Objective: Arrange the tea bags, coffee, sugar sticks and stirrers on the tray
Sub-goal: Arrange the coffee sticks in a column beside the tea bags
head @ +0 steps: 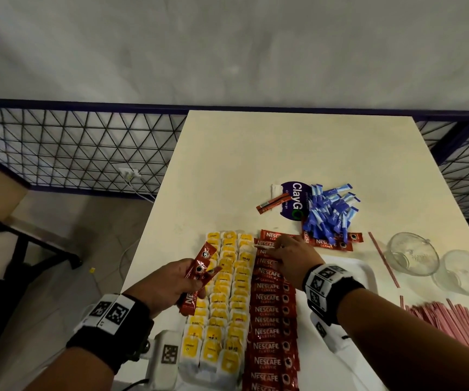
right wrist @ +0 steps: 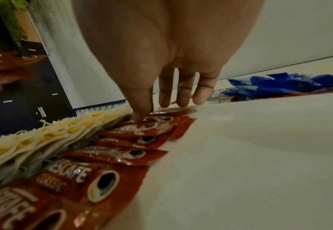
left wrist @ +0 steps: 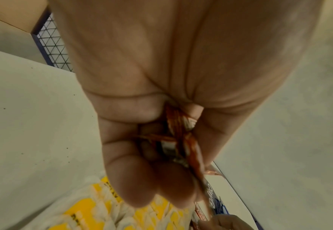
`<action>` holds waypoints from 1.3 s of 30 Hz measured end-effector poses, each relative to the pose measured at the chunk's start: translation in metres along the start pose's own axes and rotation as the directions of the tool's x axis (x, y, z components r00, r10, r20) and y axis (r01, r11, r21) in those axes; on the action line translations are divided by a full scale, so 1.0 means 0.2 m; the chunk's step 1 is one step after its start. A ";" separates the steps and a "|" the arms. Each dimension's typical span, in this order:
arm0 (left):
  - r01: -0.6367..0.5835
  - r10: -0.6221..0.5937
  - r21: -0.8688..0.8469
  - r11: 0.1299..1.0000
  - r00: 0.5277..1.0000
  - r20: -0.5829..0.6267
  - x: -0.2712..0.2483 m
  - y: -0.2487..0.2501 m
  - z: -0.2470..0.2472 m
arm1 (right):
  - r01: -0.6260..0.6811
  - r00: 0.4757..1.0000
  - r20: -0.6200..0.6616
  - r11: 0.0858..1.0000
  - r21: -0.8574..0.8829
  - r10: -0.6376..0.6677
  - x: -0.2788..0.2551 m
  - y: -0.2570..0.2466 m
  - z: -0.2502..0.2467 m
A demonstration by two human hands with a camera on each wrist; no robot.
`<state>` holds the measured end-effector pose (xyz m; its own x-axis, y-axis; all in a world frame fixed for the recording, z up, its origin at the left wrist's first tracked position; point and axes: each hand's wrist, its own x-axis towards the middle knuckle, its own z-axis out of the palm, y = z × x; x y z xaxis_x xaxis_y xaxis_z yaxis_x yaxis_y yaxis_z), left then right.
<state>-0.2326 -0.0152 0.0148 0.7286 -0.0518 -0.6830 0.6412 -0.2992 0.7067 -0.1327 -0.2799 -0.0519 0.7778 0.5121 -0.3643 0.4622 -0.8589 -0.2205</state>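
Note:
On the white tray (head: 350,267) lie columns of yellow tea bags (head: 226,292) and, beside them, one column of red coffee sachets (head: 268,309). My left hand (head: 192,280) hovers over the tray's left side and grips a small bunch of red coffee sachets (head: 200,262), seen between its curled fingers (left wrist: 134,179) in the left wrist view. My right hand (head: 274,249) reaches the far end of the coffee column, fingers straight, one fingertip (right wrist: 141,119) pressing on a sachet (right wrist: 153,129). Blue sugar sticks (head: 330,215) are heaped beyond the tray. Pink stirrers (head: 450,320) lie at the right.
Two glass cups (head: 412,253) (head: 467,273) stand at the table's right edge. A purple packet (head: 295,200) and a brown stick (head: 272,203) lie behind the tray, loose coffee sachets (head: 330,241) under the sugar heap. A mesh fence (head: 72,148) runs along the far side.

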 end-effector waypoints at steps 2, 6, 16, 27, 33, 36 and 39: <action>-0.015 0.015 0.026 1.000 1.000 0.013 0.00 0.01 0.01 | 0.014 0.999 -0.038 0.999 0.034 -0.013 -0.02 -0.01 -0.03; -0.062 0.059 0.054 0.997 0.996 0.070 0.00 0.06 0.06 | 0.073 0.981 -0.192 0.928 0.365 -0.002 -0.06 -0.10 -0.13; -0.226 0.185 0.175 0.958 0.957 0.224 0.06 0.19 0.16 | -0.007 0.989 -0.096 0.681 0.732 0.114 -0.17 -0.18 -0.25; -0.150 0.146 0.057 0.987 0.987 0.071 0.15 0.11 0.12 | -0.250 0.932 0.085 0.457 0.853 0.352 -0.31 0.02 -0.16; -0.104 0.104 0.074 0.992 0.995 0.003 0.16 0.03 0.03 | -0.445 0.887 0.307 0.456 0.771 0.345 -0.38 0.11 0.02; -0.095 0.095 0.073 0.993 0.995 0.004 0.15 0.01 0.03 | -0.473 0.876 0.337 0.476 0.742 0.344 -0.35 0.08 0.05; -0.100 0.099 0.076 0.992 0.995 0.016 0.14 0.01 0.04 | -0.488 0.869 0.338 0.516 0.704 0.361 -0.32 0.05 0.06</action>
<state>-0.2124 -0.0248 -0.0043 0.7846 -0.0959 -0.6126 0.5451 -0.3643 0.7551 -0.1825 -0.3209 -0.0415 0.6987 0.1359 -0.7024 -0.4412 -0.6911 -0.5725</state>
